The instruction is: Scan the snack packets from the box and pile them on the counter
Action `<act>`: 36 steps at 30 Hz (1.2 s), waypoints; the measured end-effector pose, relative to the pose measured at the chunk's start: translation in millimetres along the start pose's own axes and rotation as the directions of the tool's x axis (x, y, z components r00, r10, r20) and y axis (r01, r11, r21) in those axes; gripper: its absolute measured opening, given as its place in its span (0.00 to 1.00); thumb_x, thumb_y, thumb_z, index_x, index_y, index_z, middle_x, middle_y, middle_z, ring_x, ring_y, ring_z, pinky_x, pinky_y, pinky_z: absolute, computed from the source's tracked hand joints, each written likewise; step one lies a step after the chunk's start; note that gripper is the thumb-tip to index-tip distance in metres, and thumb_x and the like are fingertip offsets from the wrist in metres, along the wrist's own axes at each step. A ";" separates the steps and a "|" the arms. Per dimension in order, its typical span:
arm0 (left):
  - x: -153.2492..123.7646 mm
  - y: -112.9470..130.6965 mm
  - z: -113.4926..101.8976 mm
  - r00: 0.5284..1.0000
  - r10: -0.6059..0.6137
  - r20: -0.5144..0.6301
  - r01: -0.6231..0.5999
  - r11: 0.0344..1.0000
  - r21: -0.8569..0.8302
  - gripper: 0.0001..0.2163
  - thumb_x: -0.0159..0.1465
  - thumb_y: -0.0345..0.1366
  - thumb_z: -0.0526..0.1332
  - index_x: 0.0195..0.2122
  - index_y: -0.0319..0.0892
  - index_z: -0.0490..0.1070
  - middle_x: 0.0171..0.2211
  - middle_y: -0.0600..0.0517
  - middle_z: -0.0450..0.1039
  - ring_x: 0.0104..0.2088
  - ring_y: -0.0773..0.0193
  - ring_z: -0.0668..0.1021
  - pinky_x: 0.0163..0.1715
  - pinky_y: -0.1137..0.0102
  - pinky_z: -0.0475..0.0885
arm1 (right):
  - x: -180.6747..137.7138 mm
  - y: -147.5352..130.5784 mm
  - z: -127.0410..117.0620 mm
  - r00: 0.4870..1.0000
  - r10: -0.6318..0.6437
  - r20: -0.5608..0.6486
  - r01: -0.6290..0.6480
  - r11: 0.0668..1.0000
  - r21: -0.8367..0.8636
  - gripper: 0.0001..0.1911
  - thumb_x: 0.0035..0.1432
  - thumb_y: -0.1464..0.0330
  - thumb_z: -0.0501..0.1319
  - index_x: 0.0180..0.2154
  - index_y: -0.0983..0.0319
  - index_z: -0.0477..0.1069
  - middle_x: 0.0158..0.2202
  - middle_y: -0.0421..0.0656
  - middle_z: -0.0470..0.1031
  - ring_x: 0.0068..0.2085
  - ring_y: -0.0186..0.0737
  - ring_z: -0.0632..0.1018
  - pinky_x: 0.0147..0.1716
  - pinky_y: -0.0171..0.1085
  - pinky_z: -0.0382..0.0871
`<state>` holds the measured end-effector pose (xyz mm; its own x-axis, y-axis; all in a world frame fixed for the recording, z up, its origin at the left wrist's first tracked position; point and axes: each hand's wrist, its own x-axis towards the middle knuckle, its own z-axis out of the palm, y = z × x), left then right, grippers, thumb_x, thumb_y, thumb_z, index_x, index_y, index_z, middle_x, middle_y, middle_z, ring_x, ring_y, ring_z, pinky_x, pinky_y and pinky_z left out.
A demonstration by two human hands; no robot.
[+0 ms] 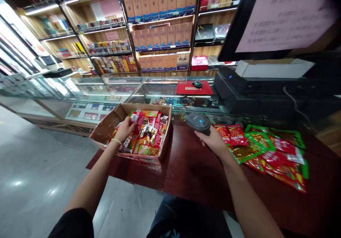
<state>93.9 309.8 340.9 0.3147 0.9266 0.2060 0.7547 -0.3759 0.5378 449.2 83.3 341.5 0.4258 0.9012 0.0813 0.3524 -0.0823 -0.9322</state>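
Observation:
My right hand [213,141] is wrapped round a dark barcode scanner [197,122] with a blue light on top, its head turned toward the left. On the left, my left hand [124,129] pinches a small red snack packet [137,120] inside an open cardboard box [165,133]. More red, green and gold snack packets [146,135] lie jumbled in the box under it. Beside my right forearm, a loose pile of red and green snack packets [282,151] rests on the dark red wooden table [183,160].
A glass display counter [112,88] runs behind the table, with a mouse [197,84] on a red mat [183,88]. At right stands a black monitor [239,28] with a pink paper on it, above a dark machine [239,92]. Stocked shelves [162,49] line the back wall.

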 end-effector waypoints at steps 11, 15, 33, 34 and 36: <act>-75.0 198.7 23.3 0.990 0.106 0.096 0.045 0.405 -0.913 0.18 0.59 0.45 0.65 0.46 0.45 0.63 0.34 0.54 0.75 0.28 0.67 0.77 0.31 0.70 0.74 | -47.2 17.7 -54.6 0.988 0.056 -0.145 -0.037 0.991 0.126 0.17 0.50 0.59 0.66 0.40 0.58 0.66 0.17 0.33 0.66 0.15 0.33 0.66 0.14 0.33 0.59; -120.9 226.6 87.3 0.864 0.294 0.408 0.276 0.402 -0.873 0.24 0.57 0.44 0.67 0.52 0.46 0.62 0.37 0.50 0.78 0.30 0.65 0.79 0.30 0.71 0.74 | -74.3 33.3 -72.8 0.964 0.103 -0.246 -0.076 0.990 0.117 0.23 0.50 0.59 0.66 0.47 0.58 0.66 0.22 0.34 0.70 0.15 0.31 0.66 0.14 0.32 0.60; -126.4 202.8 235.4 0.945 0.254 0.208 0.018 0.591 -0.806 0.13 0.60 0.41 0.62 0.42 0.39 0.76 0.39 0.49 0.80 0.38 0.61 0.79 0.41 0.69 0.72 | -140.0 70.6 -86.6 0.979 -0.014 -0.203 0.006 0.999 -0.040 0.20 0.51 0.67 0.65 0.47 0.60 0.71 0.38 0.45 0.78 0.37 0.47 0.78 0.28 0.36 0.71; -126.4 202.5 234.1 0.947 0.258 0.194 -0.001 0.604 -0.797 0.12 0.60 0.40 0.62 0.41 0.39 0.76 0.39 0.49 0.80 0.39 0.61 0.79 0.42 0.69 0.71 | -140.8 72.1 -85.9 0.980 -0.010 -0.197 0.002 0.999 -0.045 0.20 0.51 0.68 0.65 0.47 0.61 0.71 0.38 0.45 0.78 0.36 0.46 0.78 0.27 0.36 0.71; -126.7 202.6 233.5 0.945 0.263 0.193 -0.005 0.604 -0.797 0.12 0.60 0.40 0.62 0.41 0.39 0.76 0.39 0.48 0.80 0.40 0.60 0.79 0.43 0.69 0.71 | -142.8 73.4 -84.5 0.980 -0.004 -0.198 -0.004 0.999 -0.041 0.21 0.50 0.68 0.65 0.48 0.61 0.71 0.38 0.45 0.79 0.35 0.44 0.78 0.26 0.35 0.70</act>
<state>341.3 113.0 232.8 0.6070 0.7745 0.1780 -0.0049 -0.2203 0.9754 484.7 -87.5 291.2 0.5809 0.7994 0.1532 0.3842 -0.1034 -0.9175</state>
